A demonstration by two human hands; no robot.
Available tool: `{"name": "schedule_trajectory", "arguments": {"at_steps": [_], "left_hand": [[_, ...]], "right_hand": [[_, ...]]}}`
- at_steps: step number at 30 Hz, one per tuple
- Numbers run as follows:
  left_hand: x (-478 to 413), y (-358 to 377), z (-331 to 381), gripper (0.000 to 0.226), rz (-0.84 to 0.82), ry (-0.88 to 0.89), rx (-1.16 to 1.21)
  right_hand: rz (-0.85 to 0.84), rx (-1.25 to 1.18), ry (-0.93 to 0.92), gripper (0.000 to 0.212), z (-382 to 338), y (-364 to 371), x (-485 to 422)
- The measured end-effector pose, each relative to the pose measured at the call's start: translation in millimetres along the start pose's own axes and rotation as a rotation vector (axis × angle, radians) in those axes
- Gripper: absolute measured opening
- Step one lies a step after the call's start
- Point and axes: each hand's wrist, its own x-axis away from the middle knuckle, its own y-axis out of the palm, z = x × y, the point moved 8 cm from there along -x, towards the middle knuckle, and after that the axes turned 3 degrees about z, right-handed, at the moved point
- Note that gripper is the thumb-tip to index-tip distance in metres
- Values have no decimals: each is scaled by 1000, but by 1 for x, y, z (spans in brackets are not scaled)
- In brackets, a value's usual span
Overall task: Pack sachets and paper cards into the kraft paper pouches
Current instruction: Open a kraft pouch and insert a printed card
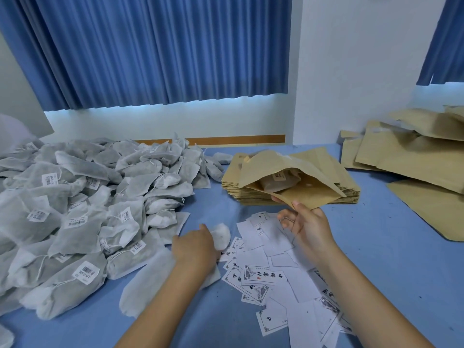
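Observation:
My right hand (307,226) grips the lower edge of an open kraft paper pouch (311,190), held tilted above the table with its mouth facing me. A sachet (280,183) shows inside it. My left hand (194,248) rests on the table and closes on a white sachet (222,236) beside the cards. Several white paper cards (261,273) with printed characters lie scattered between my arms. A large heap of grey-white sachets (82,209) with barcode labels fills the left of the table.
A flat stack of empty kraft pouches (349,189) lies behind the held pouch. More kraft pouches (414,156) are piled at the right. The table has a blue cover (376,247). Blue curtains (150,51) and a white wall stand behind.

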Motion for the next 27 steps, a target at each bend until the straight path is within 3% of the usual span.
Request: {"name": "schedule_trajectory", "arguments": {"at_steps": [2,4,6,8,9,11,14,17,18,20,23,27], "left_hand": [[2,-25,4,49,211,4,174],[13,-56,3,52,503,50,543],[43,-91,10,51,868,340,898],[75,-112,37,37,1063,769,778],[81,-115,55,36,1025,900,677],[67,-120,88,37,704,904,667],[35,-121,131,48,442,779,400],[-19,-97,152,31,-72,558,283],[-34,-97,156,23,-122,492,354],[-52,-107,157,25,-30,443,423],[-63,-109,151,37,146,420,232],[-52,-100,157,32,76,560,295]], "right_hand": [[-4,-13,1,49,-3,2,2],[10,-2,13,36,-2,2,2],[33,15,26,21,0,1,1],[11,113,25,24,3,3,3],[-3,199,38,24,7,2,4],[1,364,59,26,14,-2,8],[75,339,39,25,15,-4,8],[78,278,-23,22,8,5,7],[59,277,-42,22,7,8,9],[-9,296,-88,26,5,17,11],[-105,323,-94,26,8,27,15],[-37,324,-60,25,5,9,6]]}}
